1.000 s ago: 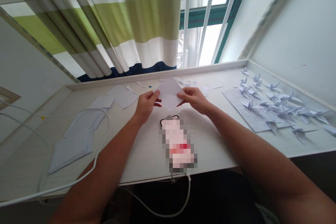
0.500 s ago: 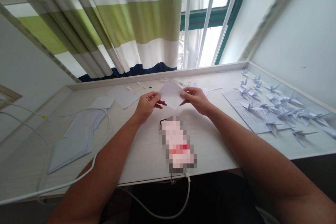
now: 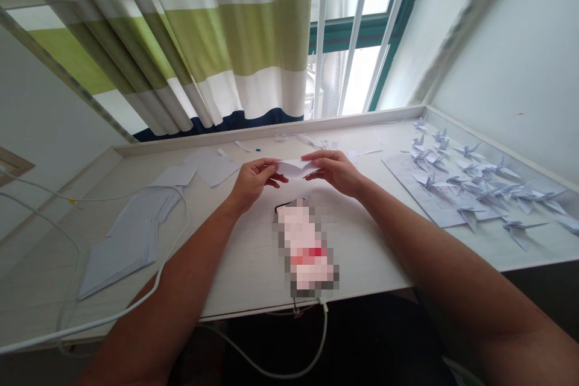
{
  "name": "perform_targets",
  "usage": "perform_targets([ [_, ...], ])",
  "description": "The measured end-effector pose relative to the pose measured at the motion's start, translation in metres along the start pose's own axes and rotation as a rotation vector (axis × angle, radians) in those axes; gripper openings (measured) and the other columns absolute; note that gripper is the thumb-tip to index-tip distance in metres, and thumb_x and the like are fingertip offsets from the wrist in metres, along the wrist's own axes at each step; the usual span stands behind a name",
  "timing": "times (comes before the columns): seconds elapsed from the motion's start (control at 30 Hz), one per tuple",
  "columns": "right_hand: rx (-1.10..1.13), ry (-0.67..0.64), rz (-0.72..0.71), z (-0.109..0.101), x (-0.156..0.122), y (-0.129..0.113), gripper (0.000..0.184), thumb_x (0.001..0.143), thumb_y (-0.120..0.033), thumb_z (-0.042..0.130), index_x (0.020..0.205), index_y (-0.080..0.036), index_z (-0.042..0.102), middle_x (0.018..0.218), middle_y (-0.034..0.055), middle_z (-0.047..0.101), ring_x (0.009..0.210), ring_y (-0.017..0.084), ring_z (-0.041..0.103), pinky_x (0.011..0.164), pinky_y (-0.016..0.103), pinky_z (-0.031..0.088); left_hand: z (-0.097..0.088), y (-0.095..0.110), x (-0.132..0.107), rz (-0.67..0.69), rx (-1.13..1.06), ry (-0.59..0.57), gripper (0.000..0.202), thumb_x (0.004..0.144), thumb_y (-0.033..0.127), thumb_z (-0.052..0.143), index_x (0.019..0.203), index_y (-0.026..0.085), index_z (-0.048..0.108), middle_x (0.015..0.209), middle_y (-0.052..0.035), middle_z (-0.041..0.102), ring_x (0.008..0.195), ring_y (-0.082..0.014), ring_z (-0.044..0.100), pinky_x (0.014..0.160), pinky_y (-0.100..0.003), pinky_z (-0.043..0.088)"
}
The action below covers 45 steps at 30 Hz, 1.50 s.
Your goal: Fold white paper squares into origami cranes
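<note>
A white paper [image 3: 296, 167] is pinched by the left hand [image 3: 256, 183] and the right hand [image 3: 335, 172]. Paper cranes [image 3: 479, 190] are seen right of it.

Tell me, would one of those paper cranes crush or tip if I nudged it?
Probably very light and rather fragile: the paper crane looks folded from thin pale paper, so a firm push would likely crumple its pointed wings. It rests on narrow folds, and several lean on the printed sheet, so it would likely tip or slide easily.
</note>
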State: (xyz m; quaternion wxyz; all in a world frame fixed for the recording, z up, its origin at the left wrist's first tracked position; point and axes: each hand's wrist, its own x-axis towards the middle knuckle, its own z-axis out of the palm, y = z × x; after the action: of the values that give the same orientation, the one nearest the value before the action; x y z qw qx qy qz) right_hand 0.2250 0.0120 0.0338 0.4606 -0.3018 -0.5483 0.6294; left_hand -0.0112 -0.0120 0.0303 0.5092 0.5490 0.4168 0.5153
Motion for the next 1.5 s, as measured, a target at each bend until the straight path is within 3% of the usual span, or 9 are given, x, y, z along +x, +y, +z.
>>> perform_targets([
  [0.13, 0.039, -0.033, 0.054, -0.001, -0.002, -0.007, 0.026, 0.084, -0.042, 0.078, 0.086, -0.016, 0.077, 0.085, 0.0048, 0.072, 0.073, 0.015, 0.065, 0.061, 0.026, 0.052, -0.002, -0.006, 0.003, 0.075, 0.042, -0.009, 0.038, 0.075, 0.045, 0.084, 0.097, 0.014, 0.078, 0.079, -0.0058, 0.078, 0.070, -0.0198, 0.074, 0.063, -0.032, 0.061],
  [0.23, 0.013, -0.042, 0.085, -0.001, -0.003, -0.010, 0.028, 0.079, -0.041, 0.085, 0.080, -0.019, 0.068, 0.077, 0.0005, 0.070, 0.067, 0.013, 0.064, 0.056, 0.023, 0.046, 0.000, -0.007, 0.001, 0.120, 0.117, -0.055, 0.038, 0.079, 0.046, 0.081, 0.101, 0.015, 0.080, 0.084, -0.0068, 0.079, 0.074, -0.0206, 0.075, 0.065, -0.033, 0.061],
  [0.4, -0.132, -0.200, 0.196, 0.000, -0.006, -0.012, 0.034, 0.076, -0.033, 0.088, 0.103, -0.019, 0.072, 0.092, 0.0061, 0.078, 0.075, 0.017, 0.070, 0.062, 0.026, 0.050, 0.003, -0.001, -0.004, 0.157, 0.161, -0.079, 0.037, 0.083, 0.044, 0.078, 0.106, 0.015, 0.078, 0.078, -0.0056, 0.077, 0.070, -0.0184, 0.072, 0.066, -0.032, 0.061],
  [0.53, -0.156, -0.252, 0.172, 0.006, -0.007, -0.012, 0.031, 0.079, -0.034, 0.085, 0.103, -0.018, 0.075, 0.096, 0.0076, 0.079, 0.079, 0.017, 0.071, 0.066, 0.028, 0.053, 0.004, 0.004, -0.004, 0.131, 0.107, -0.047, 0.035, 0.083, 0.046, 0.077, 0.096, 0.013, 0.078, 0.078, -0.0058, 0.076, 0.071, -0.0167, 0.069, 0.065, -0.030, 0.060],
  [0.73, -0.172, -0.113, 0.085, 0.012, -0.006, -0.007, 0.031, 0.074, -0.033, 0.089, 0.100, -0.019, 0.076, 0.102, 0.0049, 0.075, 0.082, 0.016, 0.069, 0.066, 0.027, 0.054, 0.008, -0.001, -0.002, 0.144, 0.045, -0.011, 0.035, 0.080, 0.047, 0.081, 0.094, 0.014, 0.078, 0.082, -0.0058, 0.076, 0.077, -0.0168, 0.068, 0.064, -0.027, 0.058],
  [0.97, -0.209, -0.200, 0.108, 0.019, -0.008, -0.003, 0.030, 0.078, -0.040, 0.086, 0.095, -0.018, 0.075, 0.088, 0.0041, 0.075, 0.076, 0.015, 0.068, 0.065, 0.027, 0.050, 0.009, -0.006, -0.002, 0.147, 0.082, -0.001, 0.028, 0.081, 0.043, 0.081, 0.089, 0.016, 0.078, 0.078, -0.0028, 0.075, 0.069, -0.0131, 0.063, 0.062, -0.024, 0.053],
  [1.17, -0.263, -0.197, 0.032, 0.023, -0.008, -0.003, 0.032, 0.081, -0.048, 0.082, 0.085, -0.017, 0.075, 0.077, 0.0015, 0.069, 0.069, 0.013, 0.059, 0.062, 0.028, 0.045, 0.014, -0.006, -0.005, 0.147, 0.113, -0.025, 0.030, 0.083, 0.045, 0.078, 0.080, 0.016, 0.073, 0.070, -0.0011, 0.070, 0.063, -0.0118, 0.060, 0.057, -0.023, 0.048],
  [1.37, -0.174, 0.010, -0.026, 0.018, -0.003, 0.000, 0.033, 0.084, -0.049, 0.078, 0.098, -0.019, 0.076, 0.086, 0.0024, 0.070, 0.074, 0.015, 0.060, 0.066, 0.030, 0.046, 0.015, 0.003, -0.009, 0.060, 0.082, -0.121, 0.042, 0.079, 0.049, 0.081, 0.104, 0.017, 0.069, 0.087, -0.0048, 0.076, 0.076, -0.0179, 0.071, 0.060, -0.026, 0.057],
  [1.5, -0.099, 0.095, -0.011, 0.015, -0.002, -0.003, 0.043, 0.087, -0.057, 0.073, 0.111, -0.022, 0.070, 0.097, 0.0042, 0.071, 0.081, 0.017, 0.063, 0.069, 0.032, 0.051, 0.014, 0.005, -0.009, 0.015, 0.115, -0.127, 0.039, 0.077, 0.047, 0.084, 0.094, 0.014, 0.070, 0.080, -0.0075, 0.077, 0.070, -0.0211, 0.075, 0.060, -0.030, 0.058],
])
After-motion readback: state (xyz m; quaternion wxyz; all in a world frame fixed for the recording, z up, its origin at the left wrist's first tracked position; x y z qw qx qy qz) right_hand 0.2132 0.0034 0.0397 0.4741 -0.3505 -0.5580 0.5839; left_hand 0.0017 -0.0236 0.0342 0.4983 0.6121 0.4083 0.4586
